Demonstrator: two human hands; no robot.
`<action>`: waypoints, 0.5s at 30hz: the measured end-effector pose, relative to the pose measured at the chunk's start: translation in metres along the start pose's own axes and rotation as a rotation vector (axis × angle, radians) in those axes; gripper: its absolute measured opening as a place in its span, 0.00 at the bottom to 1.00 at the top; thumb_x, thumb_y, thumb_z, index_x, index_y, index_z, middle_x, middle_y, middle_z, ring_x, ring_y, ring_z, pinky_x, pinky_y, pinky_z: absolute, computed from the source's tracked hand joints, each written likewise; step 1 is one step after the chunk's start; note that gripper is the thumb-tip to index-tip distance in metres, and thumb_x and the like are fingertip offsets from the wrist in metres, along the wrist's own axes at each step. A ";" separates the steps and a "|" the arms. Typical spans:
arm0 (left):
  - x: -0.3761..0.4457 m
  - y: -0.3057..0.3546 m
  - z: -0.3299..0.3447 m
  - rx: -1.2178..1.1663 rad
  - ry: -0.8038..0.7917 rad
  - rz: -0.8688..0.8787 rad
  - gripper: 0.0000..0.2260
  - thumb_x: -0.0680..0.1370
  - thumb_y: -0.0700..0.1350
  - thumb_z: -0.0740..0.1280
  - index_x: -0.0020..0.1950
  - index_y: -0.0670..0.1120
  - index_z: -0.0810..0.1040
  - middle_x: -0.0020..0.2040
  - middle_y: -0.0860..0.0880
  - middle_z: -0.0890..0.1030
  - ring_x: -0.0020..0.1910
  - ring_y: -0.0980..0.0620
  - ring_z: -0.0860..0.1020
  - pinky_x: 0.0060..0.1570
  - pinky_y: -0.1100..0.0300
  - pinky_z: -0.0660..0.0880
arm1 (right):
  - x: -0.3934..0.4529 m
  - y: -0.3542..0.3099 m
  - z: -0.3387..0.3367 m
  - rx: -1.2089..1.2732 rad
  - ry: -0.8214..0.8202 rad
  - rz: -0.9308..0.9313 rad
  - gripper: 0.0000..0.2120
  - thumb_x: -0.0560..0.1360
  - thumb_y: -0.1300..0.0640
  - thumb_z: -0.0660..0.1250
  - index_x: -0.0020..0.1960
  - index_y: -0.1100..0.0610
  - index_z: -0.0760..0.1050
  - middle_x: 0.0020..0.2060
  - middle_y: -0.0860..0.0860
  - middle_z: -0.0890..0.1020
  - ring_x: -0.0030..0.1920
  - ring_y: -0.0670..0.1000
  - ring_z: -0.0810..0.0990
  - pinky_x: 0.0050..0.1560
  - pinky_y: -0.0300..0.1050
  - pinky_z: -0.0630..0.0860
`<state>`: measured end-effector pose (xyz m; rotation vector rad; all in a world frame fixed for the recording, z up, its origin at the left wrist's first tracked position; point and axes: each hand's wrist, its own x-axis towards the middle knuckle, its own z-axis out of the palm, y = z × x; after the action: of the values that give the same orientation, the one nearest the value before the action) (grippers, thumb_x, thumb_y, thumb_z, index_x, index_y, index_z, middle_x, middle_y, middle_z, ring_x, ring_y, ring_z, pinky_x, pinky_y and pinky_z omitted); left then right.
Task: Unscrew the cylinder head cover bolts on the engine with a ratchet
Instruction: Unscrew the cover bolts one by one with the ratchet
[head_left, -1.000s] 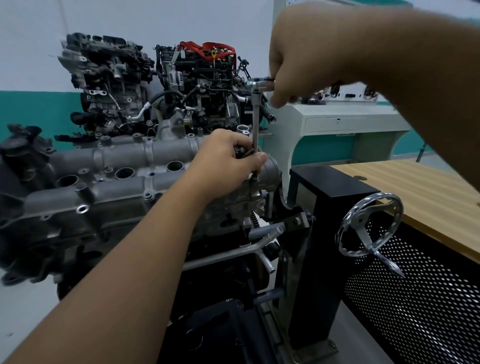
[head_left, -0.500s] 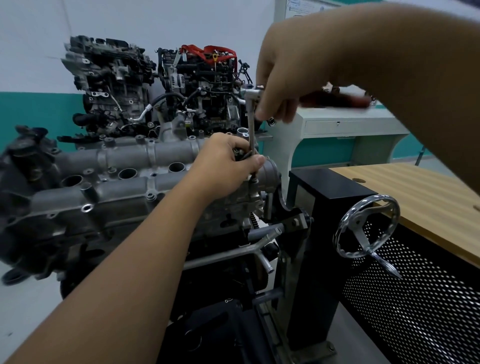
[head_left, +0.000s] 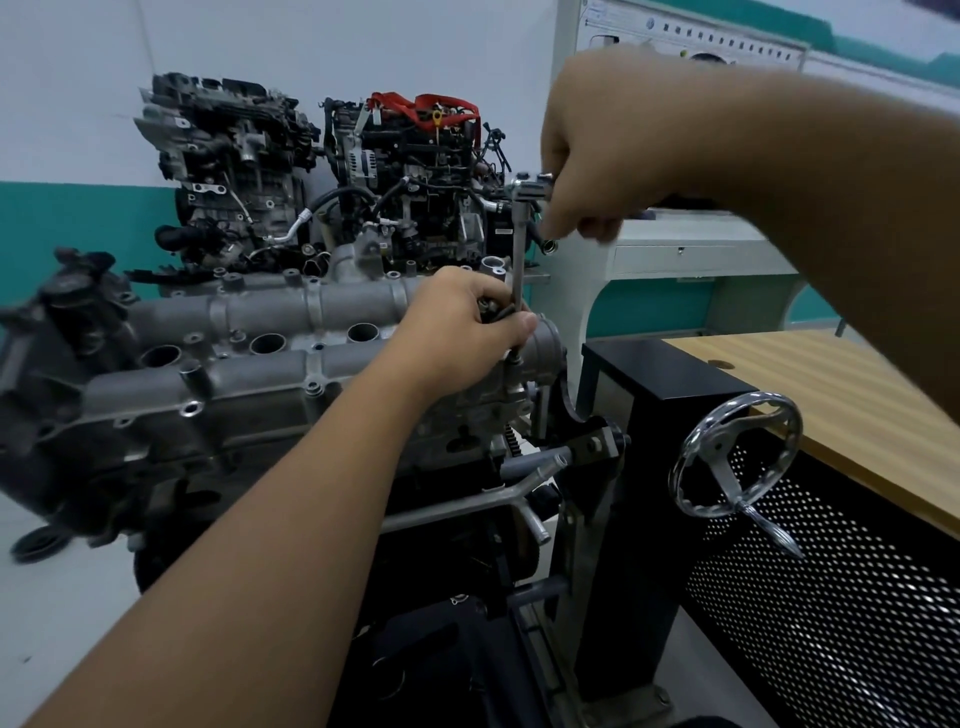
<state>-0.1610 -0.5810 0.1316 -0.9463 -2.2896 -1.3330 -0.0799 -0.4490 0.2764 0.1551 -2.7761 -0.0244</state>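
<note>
Right hand (head_left: 587, 156) grips ratchet (head_left: 530, 188); left hand (head_left: 462, 332) pinches its extension (head_left: 518, 260)

You are standing in an automotive training workshop. The bare engine (head_left: 218, 374) in front of you is bolted to a black stand (head_left: 639, 467) with a chrome handwheel (head_left: 737, 454). Behind that engine sit two more stripped engines (head_left: 322, 176) against a white and teal wall (head_left: 72, 223). To its right runs a wood-topped bench (head_left: 810, 384) with perforated black panels (head_left: 831, 597).
</note>
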 end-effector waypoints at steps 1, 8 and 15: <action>0.000 -0.001 0.000 -0.011 0.005 -0.003 0.06 0.79 0.44 0.74 0.44 0.42 0.86 0.40 0.43 0.86 0.41 0.42 0.84 0.42 0.46 0.82 | -0.003 -0.002 -0.003 0.136 -0.085 0.011 0.13 0.72 0.54 0.79 0.39 0.63 0.82 0.28 0.53 0.84 0.29 0.52 0.85 0.30 0.45 0.81; 0.000 0.000 -0.001 -0.009 -0.014 -0.024 0.10 0.79 0.46 0.74 0.41 0.41 0.84 0.39 0.40 0.84 0.32 0.47 0.79 0.33 0.50 0.78 | 0.005 0.000 -0.002 -0.152 0.128 -0.080 0.09 0.73 0.59 0.76 0.53 0.57 0.85 0.40 0.51 0.84 0.40 0.53 0.81 0.38 0.43 0.74; -0.002 -0.002 -0.001 -0.004 0.014 -0.022 0.05 0.78 0.45 0.74 0.44 0.46 0.85 0.41 0.43 0.84 0.36 0.49 0.80 0.39 0.50 0.81 | 0.004 -0.004 -0.012 0.048 -0.078 -0.023 0.08 0.71 0.59 0.79 0.44 0.60 0.83 0.35 0.52 0.86 0.35 0.52 0.86 0.35 0.45 0.77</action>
<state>-0.1610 -0.5833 0.1295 -0.9130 -2.2945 -1.3489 -0.0786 -0.4538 0.2890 0.2026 -2.8536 0.0309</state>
